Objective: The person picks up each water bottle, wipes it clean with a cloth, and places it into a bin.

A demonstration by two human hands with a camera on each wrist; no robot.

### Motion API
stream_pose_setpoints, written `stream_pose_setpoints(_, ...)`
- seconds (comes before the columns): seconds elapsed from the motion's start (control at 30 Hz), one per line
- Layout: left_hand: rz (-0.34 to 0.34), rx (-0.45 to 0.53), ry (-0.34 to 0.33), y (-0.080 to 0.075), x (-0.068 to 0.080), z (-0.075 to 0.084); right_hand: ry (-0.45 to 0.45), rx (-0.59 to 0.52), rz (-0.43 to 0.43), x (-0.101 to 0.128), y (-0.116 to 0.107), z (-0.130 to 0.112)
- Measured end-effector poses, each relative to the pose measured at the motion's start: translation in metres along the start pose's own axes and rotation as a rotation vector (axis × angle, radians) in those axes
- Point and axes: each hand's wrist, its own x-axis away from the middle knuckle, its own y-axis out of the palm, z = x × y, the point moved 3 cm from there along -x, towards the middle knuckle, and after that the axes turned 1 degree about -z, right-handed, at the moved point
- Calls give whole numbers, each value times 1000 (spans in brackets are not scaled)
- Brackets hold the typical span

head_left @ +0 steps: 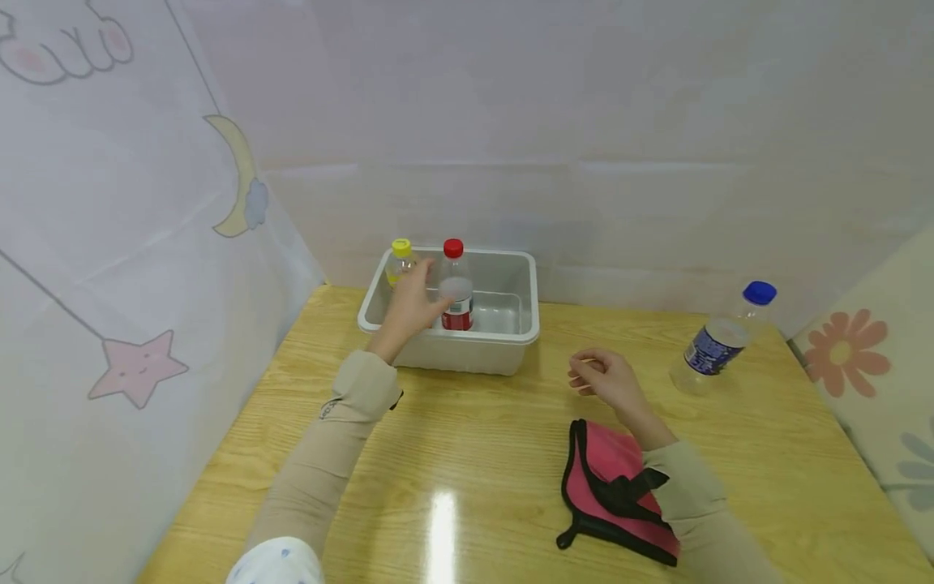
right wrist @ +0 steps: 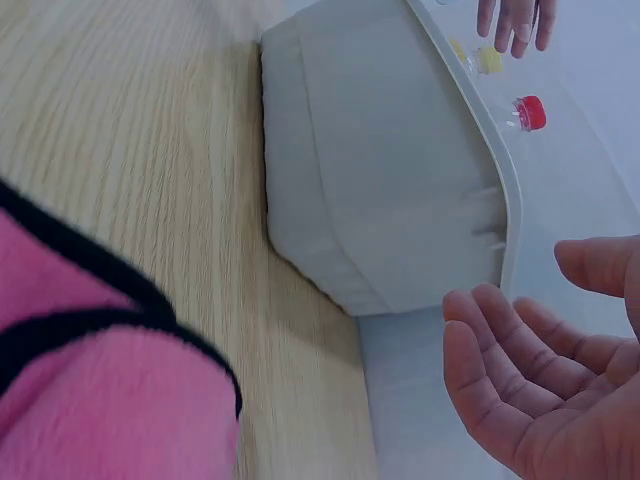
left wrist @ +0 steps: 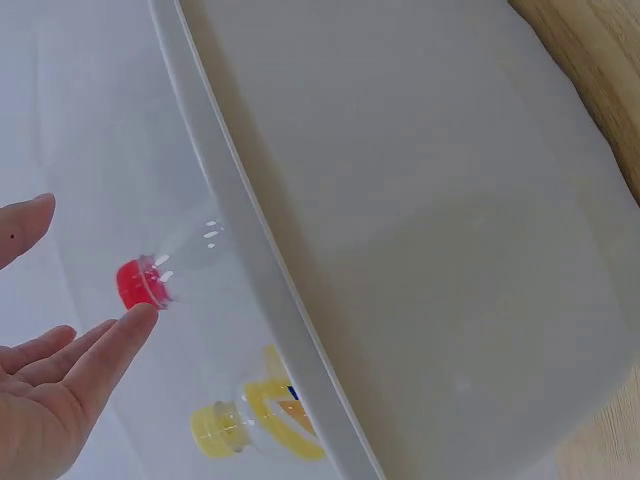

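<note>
Two bottles, the yellow-capped bottle (head_left: pixel 400 261) and the red-capped bottle (head_left: pixel 456 285), already stand upright in the white bin (head_left: pixel 503 341); the blue-capped bottle (head_left: pixel 722 339) is still outside, on the wooden table (head_left: pixel 474 454). The left hand (head_left: pixel 412 307) hovers beside the red-capped bottle with straight fingers, holding nothing. The right hand (head_left: pixel 609 380) rests loosely curled, empty, near a pink cloth (head_left: pixel 616 487). Pale curtains with stars and flowers enclose the table.

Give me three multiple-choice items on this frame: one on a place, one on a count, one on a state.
1. Where is the blue-capped bottle?
A in the bin
B on the table, right of the bin
C on the pink cloth

2. How many bottles stand in the bin?
A one
B two
C three

3. The right hand is:
A empty
B gripping a bottle
C pinching the cloth

B: it stands on the table.
B: a yellow-capped bottle and a red-capped bottle.
A: its fingers are loosely curled.
</note>
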Motion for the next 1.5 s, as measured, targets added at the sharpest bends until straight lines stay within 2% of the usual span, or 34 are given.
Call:
stream_pose_setpoints(0.17,29,106,16,1,16,3,-61,145,-31,13,-12,6)
stream_pose_setpoints(0.4,93,184,104,9,43,11,-260,580,-121,34,-24,20)
stream_pose_setpoints(0.6,87,252,161,21,60,21,-264,757,-162,55,-30,42)
stream_pose_setpoints(0.73,71,276,188,28,67,24,-238,797,-182,65,-28,57)
stream_pose_setpoints(0.9,18,336,241,39,74,27,-225,835,-196,74,-24,72)
stream_pose_setpoints(1.13,-57,379,354,63,75,41,-255,925,-133,87,-21,82)
stream_pose_setpoints(1.27,-98,374,401,76,73,53,-262,924,-91,95,-24,87)
stream_pose_setpoints(1.37,-120,374,423,84,72,62,-276,911,-80,100,-28,90)
stream_pose_setpoints(1.5,-142,378,424,92,72,69,-341,911,-85,105,-34,97)
